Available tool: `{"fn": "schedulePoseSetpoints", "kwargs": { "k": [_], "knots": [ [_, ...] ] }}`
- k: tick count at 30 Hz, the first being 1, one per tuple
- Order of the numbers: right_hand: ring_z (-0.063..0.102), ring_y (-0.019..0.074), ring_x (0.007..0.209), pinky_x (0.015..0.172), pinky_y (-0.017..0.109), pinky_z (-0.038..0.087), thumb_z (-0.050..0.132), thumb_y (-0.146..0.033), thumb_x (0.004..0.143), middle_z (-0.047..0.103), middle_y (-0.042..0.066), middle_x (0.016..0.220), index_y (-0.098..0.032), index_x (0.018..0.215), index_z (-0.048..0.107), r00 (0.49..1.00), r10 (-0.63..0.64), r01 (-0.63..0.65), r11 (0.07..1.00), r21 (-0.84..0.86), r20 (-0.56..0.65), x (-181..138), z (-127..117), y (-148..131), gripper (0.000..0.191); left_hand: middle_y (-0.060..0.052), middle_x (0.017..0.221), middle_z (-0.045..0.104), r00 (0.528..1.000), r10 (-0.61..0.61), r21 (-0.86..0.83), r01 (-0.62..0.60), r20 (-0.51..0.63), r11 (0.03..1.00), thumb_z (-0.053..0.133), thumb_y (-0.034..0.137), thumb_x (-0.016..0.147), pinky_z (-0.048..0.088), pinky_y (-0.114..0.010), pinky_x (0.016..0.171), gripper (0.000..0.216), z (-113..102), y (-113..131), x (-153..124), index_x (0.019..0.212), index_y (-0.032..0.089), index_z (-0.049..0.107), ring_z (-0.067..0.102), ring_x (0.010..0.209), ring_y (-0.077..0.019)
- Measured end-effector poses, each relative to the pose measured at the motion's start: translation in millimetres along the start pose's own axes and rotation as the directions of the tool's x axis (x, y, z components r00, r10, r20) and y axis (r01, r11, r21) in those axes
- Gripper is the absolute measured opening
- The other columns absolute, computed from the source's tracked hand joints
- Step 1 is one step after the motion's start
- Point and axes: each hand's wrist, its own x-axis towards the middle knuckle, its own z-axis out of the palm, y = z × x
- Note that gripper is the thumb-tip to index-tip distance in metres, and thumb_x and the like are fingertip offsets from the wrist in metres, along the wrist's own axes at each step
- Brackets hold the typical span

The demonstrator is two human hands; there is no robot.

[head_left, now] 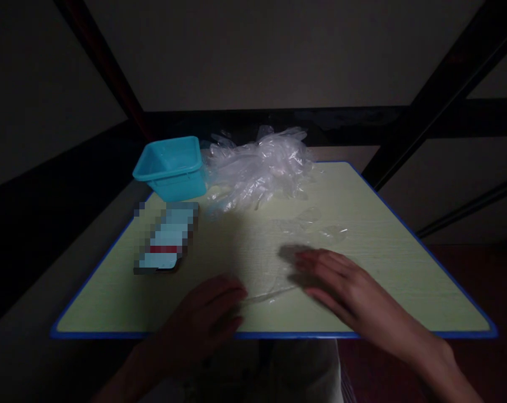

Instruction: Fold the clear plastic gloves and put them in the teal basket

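A clear thin plastic glove (274,282) lies flat on the table, its finger parts pointing away from me and its opening toward me. At the near left corner of that opening is my left hand (209,305), fingers curved and the thumb apart from them. My right hand (337,282) hovers over or rests on the glove's right side, fingers stretched out and slightly blurred. I cannot tell whether it touches the plastic. Farther back, a loose heap of clear plastic gloves (264,162) spreads across the table's far side.
A turquoise plastic basket (180,182) stands at the far left, beside the heap. Nearer to me lies a phone (169,235), its screen lit and pixelated. The pale wood-grain table (404,280) has a blue edge. Dark bars and a wall rise behind it.
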Motion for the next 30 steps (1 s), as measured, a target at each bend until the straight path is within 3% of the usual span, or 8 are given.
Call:
{"fn": "schedulePoseSetpoints", "kwargs": {
  "k": [3, 6, 9, 12, 15, 19, 27, 30],
  "knots": [
    [0.056, 0.0204, 0.107, 0.092, 0.036, 0.046, 0.059, -0.016, 0.084, 0.062, 0.01, 0.113, -0.013, 0.111, 0.059, 0.983, -0.084, 0.069, 0.993, 0.093, 0.161, 35, -9, 18, 0.027, -0.009, 0.101, 0.064, 0.994, -0.046, -0.049, 0.051, 0.097, 0.997, 0.058, 0.022, 0.081, 0.053, -0.029, 0.081, 0.024, 3, 2, 11, 0.104, 0.016, 0.06, 0.061, 0.093, -0.018],
    [0.056, 0.0197, 0.098, 0.087, 0.034, 0.045, 0.072, -0.011, 0.071, 0.062, 0.007, 0.1, -0.014, 0.101, 0.062, 0.931, -0.195, 0.151, 0.975, 0.162, 0.308, 65, -11, 27, 0.031, -0.006, 0.092, 0.062, 0.973, -0.098, -0.082, 0.117, 0.208, 0.99, 0.062, 0.02, 0.076, 0.052, -0.027, 0.074, 0.015, 3, 6, 22, 0.09, 0.016, 0.061, 0.059, 0.084, -0.0171],
    [0.054, 0.0202, 0.091, 0.083, 0.034, 0.044, 0.08, -0.012, 0.06, 0.06, 0.006, 0.09, -0.013, 0.09, 0.064, 0.894, -0.187, 0.135, 0.979, 0.154, 0.407, 81, -13, 27, 0.033, -0.004, 0.085, 0.059, 0.945, -0.14, -0.098, 0.176, 0.296, 0.979, 0.06, 0.014, 0.076, 0.048, -0.024, 0.069, 0.003, 2, 9, 30, 0.078, 0.016, 0.059, 0.056, 0.078, -0.0147],
    [0.052, 0.0187, 0.086, 0.081, 0.033, 0.041, 0.079, -0.009, 0.06, 0.058, 0.002, 0.078, -0.014, 0.07, 0.061, 0.87, -0.178, 0.122, 0.981, 0.149, 0.46, 84, -15, 25, 0.021, -0.002, 0.081, 0.056, 0.941, -0.131, -0.147, 0.184, 0.313, 0.972, 0.053, 0.01, 0.08, 0.045, -0.022, 0.066, 0.01, 2, 8, 32, 0.072, 0.016, 0.056, 0.053, 0.074, -0.0126],
    [0.051, 0.0141, 0.075, 0.072, 0.028, 0.041, 0.072, -0.006, 0.065, 0.054, -0.002, 0.071, -0.016, 0.063, 0.053, 0.878, -0.146, 0.059, 0.978, 0.2, 0.457, 78, -16, 28, 0.021, -0.002, 0.08, 0.055, 0.936, -0.142, -0.209, 0.216, 0.322, 0.954, 0.049, 0.009, 0.083, 0.043, -0.021, 0.066, 0.014, 2, 6, 34, 0.071, 0.016, 0.055, 0.052, 0.073, -0.0121],
    [0.045, 0.01, 0.062, 0.055, 0.023, 0.036, 0.064, -0.007, 0.071, 0.049, -0.004, 0.069, -0.018, 0.07, 0.049, 0.914, -0.033, -0.085, 0.958, 0.273, 0.404, 64, -15, 37, 0.018, -0.001, 0.078, 0.054, 0.918, -0.182, -0.262, 0.283, 0.351, 0.923, 0.046, 0.008, 0.082, 0.042, -0.022, 0.065, 0.016, 3, 5, 38, 0.069, 0.016, 0.053, 0.051, 0.072, -0.0121],
    [0.046, 0.0102, 0.063, 0.057, 0.024, 0.038, 0.055, -0.009, 0.076, 0.049, -0.005, 0.07, -0.018, 0.088, 0.048, 0.976, 0.055, -0.141, 0.898, 0.417, 0.212, 54, -8, 46, 0.016, 0.0, 0.072, 0.052, 0.88, -0.28, -0.239, 0.388, 0.384, 0.89, 0.043, 0.013, 0.081, 0.04, -0.024, 0.063, 0.017, 3, 8, 48, 0.066, 0.016, 0.049, 0.05, 0.067, -0.0126],
    [0.047, 0.0106, 0.062, 0.057, 0.024, 0.038, 0.054, -0.01, 0.077, 0.049, -0.005, 0.069, -0.018, 0.095, 0.049, 0.983, 0.08, -0.143, 0.902, 0.407, 0.168, 53, -2, 48, 0.021, 0.001, 0.071, 0.053, 0.852, -0.364, -0.205, 0.46, 0.375, 0.864, 0.045, 0.014, 0.077, 0.039, -0.023, 0.059, 0.008, 5, 8, 46, 0.076, 0.016, 0.053, 0.049, 0.063, -0.012]
  ]
}}
